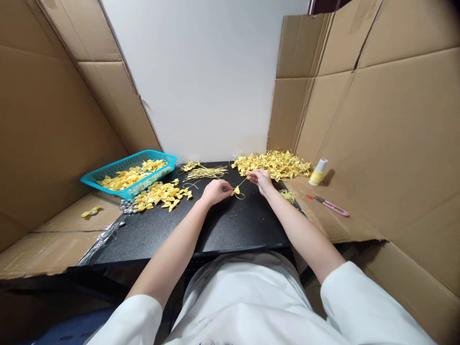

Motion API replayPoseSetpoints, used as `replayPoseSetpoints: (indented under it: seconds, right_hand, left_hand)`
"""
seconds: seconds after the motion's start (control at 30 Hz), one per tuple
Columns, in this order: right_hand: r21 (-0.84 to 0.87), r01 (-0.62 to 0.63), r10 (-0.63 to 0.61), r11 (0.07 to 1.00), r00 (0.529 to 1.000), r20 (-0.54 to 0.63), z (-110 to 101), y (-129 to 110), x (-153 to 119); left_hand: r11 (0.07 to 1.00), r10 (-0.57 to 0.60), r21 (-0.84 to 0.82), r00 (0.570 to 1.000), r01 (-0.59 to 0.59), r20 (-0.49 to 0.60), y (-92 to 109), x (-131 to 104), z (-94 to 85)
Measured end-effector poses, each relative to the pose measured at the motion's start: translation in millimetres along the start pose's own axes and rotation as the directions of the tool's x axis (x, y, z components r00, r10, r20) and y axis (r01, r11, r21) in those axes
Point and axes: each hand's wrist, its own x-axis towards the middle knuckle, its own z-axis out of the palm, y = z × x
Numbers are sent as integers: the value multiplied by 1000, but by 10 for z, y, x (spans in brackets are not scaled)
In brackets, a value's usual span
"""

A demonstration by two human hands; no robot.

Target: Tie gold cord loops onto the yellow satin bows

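My left hand (217,191) pinches a small yellow ribbon bow (236,191) just above the black tabletop (223,230). From the bow a thin yellow cord (243,181) runs up to the right, its end gripped between the fingertips of my right hand (260,180). A loose loop of the cord hangs by the bow. Beyond my hands lies a bundle of cut gold cords (206,173). Right behind my right hand is a large heap of yellow bows with cords (276,164). Left of my left hand a pile of yellow bows (163,195) is spread out.
A turquoise basket (130,192) with more bows stands at the left, with silvery round pieces (127,206) beside it. On the right cardboard are a yellow thread spool (318,172) and pink-handled snips (331,206). Cord scraps (288,195) lie near my right forearm. Cardboard walls (402,124) flank both sides.
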Motion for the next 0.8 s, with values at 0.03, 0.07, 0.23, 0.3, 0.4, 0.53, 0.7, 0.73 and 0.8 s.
replayPoseSetpoints:
  seconds: [0.03, 0.07, 0.23, 0.3, 0.4, 0.53, 0.7, 0.73, 0.8]
  right_hand:
    - [10, -11, 11, 1000, 1000, -15, 3, -13, -9]
    - [20, -19, 19, 1000, 999, -29, 5, -23, -13]
    - [61, -34, 39, 998, 996, -78, 4, -32, -2]
    - [63, -40, 46, 997, 995, -87, 2, -27, 4]
    - [60, -53, 59, 997, 992, -109, -1, -20, 10]
    - [50, -47, 56, 998, 983, -176, -9, -4, 32]
    - [39, -21, 28, 999, 978, -208, -14, 25, 62]
    - [36, -17, 24, 999, 978, -207, -12, 27, 62]
    - [27, -12, 17, 1000, 979, -203, -7, 26, 54]
  left_hand:
    - [1000, -3, 17, 1000, 3, 0, 2, -2, 0]
    - [1000, -5, 24, 1000, 5, 1, 1, -3, 2]
    - [1000, -5, 10, 1000, 5, 3, -16, -3, 25]
    - [1000, 13, 12, 1000, -13, 0, -22, -2, 30]
    - [999, 51, 9, 999, -51, -4, -31, -3, 33]
    - [989, 145, 3, 989, -145, -11, -58, 7, 44]
    - [973, 224, 65, 973, -220, -56, -93, 36, 62]
    - [969, 237, 84, 970, -232, -53, -95, 40, 63]
    - [962, 254, 118, 966, -248, -40, -92, 43, 68]
